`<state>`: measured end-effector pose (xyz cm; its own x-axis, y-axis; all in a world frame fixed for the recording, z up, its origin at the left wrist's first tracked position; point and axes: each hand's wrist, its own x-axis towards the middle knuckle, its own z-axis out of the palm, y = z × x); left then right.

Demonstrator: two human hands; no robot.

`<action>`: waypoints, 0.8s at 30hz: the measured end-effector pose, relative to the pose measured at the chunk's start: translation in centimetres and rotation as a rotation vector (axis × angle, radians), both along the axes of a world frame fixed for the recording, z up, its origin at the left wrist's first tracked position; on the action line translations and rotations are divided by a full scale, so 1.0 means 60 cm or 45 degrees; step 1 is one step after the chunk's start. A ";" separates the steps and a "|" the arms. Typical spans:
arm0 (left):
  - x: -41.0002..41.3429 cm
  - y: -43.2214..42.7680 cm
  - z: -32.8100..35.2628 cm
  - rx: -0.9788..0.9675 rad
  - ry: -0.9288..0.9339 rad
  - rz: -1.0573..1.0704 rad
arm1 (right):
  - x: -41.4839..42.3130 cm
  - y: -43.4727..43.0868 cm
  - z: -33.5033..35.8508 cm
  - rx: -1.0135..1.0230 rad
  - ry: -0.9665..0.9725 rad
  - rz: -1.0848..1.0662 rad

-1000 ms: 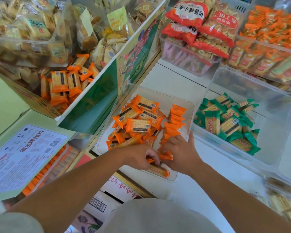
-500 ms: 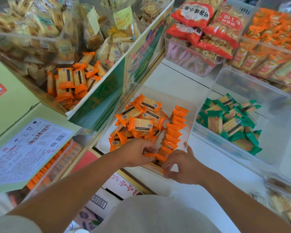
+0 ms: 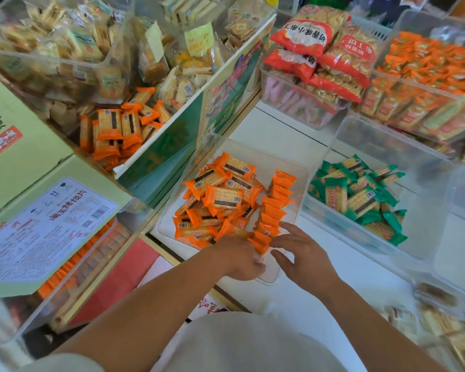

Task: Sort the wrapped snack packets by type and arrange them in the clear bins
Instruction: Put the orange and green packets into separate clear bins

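Head view: left hand (image 3: 239,260) at near end of upright orange packets (image 3: 273,210) in clear bin (image 3: 303,181), grip indiscernible; right hand (image 3: 304,253) alongside, fingers spread

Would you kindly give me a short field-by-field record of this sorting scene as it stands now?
near bin: clear bin holding orange snack packets
loose pile: orange packets heaped in the bin's left part
row: orange packets standing on edge along the bin's right side
left hand: at the row's near end; fingertips hidden, grip unclear
right hand: open, fingers spread beside the row's near end
second bin: clear, to the right, holding green packets
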<state>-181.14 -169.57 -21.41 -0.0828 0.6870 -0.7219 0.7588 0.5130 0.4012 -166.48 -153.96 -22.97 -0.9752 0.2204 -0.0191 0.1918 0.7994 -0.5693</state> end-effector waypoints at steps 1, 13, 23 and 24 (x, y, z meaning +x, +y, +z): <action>0.002 0.001 0.001 -0.019 -0.013 0.012 | -0.002 -0.001 0.002 -0.055 -0.028 -0.041; -0.025 -0.064 0.005 0.449 -0.451 0.665 | -0.024 -0.034 0.026 -0.054 -0.374 0.116; -0.042 -0.030 0.006 0.656 -0.321 0.995 | -0.070 -0.051 0.021 0.323 -0.532 0.147; -0.050 -0.023 0.010 0.655 -0.238 0.978 | -0.071 -0.048 0.024 0.348 -0.532 0.164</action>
